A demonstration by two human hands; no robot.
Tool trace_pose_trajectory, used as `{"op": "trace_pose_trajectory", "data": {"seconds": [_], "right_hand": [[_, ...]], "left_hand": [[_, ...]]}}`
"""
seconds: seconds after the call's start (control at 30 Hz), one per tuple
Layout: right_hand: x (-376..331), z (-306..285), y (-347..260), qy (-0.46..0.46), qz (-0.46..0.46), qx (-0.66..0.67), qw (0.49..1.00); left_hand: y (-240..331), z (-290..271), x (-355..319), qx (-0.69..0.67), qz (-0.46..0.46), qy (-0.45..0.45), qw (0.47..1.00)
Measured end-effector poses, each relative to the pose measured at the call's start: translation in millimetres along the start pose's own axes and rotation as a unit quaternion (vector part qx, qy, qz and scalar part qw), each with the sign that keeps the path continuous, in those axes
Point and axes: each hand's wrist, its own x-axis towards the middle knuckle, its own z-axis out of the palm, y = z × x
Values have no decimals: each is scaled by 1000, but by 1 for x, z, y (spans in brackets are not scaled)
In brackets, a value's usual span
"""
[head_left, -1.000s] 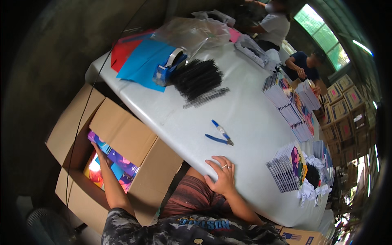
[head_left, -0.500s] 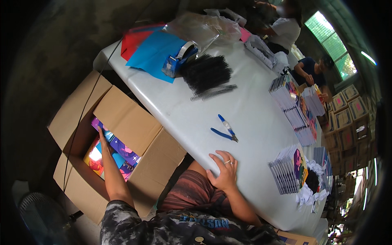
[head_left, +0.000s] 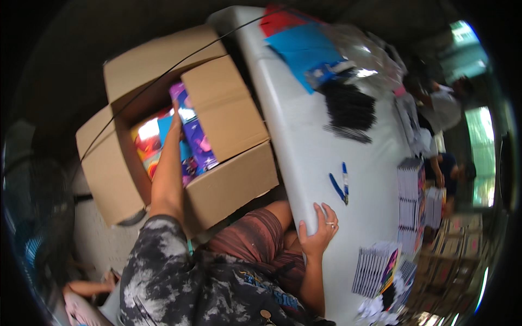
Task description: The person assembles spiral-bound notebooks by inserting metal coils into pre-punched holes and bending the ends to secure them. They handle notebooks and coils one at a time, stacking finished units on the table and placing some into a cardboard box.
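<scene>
An open cardboard box [head_left: 231,190] stands at my left, with colourful printed books [head_left: 200,142] in purple, blue, red and yellow inside. My left hand [head_left: 176,122] reaches into it, seen edge-on and somewhat blurred. Its fingers look stretched out along the purple books, with part of them hidden. My right hand [head_left: 319,232] rests on the near edge of the white-covered table [head_left: 304,163], fingers apart and nothing in them, a ring on one finger. Just beyond that hand lie blue-handled pliers [head_left: 340,189].
Black wire coils [head_left: 349,111], a blue tape dispenser [head_left: 326,71], blue sheets [head_left: 296,49] and clear plastic [head_left: 361,51] cover the far table. Spiral-bound books [head_left: 375,269] stand at right. A black cord [head_left: 179,61] crosses above the box. Other people sit beyond the table and at lower left.
The view has swung left, so box and table sit farther right and another person's limbs show at lower left. My left hand stays in the box; my right hand stays on the table edge.
</scene>
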Motion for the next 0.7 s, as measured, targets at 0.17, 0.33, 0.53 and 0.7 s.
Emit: {"op": "trace_pose_trajectory", "data": {"seconds": [0.17, 0.33, 0.53, 0.7], "right_hand": [[-1, -1, -6, -10, -9, -16, 1000], [3, 0, -7, -14, -34, -15, 999], [0, 2, 0, -10, -33, -20, 999], [1, 1, -2, -11, -34, -14, 999]], "left_hand": [[-4, 9, 1, 34, 37, 13, 999], [13, 0, -3, 3, -11, 147, 989], [45, 65, -64, 129, 81, 110, 982], [37, 43, -43, 125, 69, 118, 983]]}}
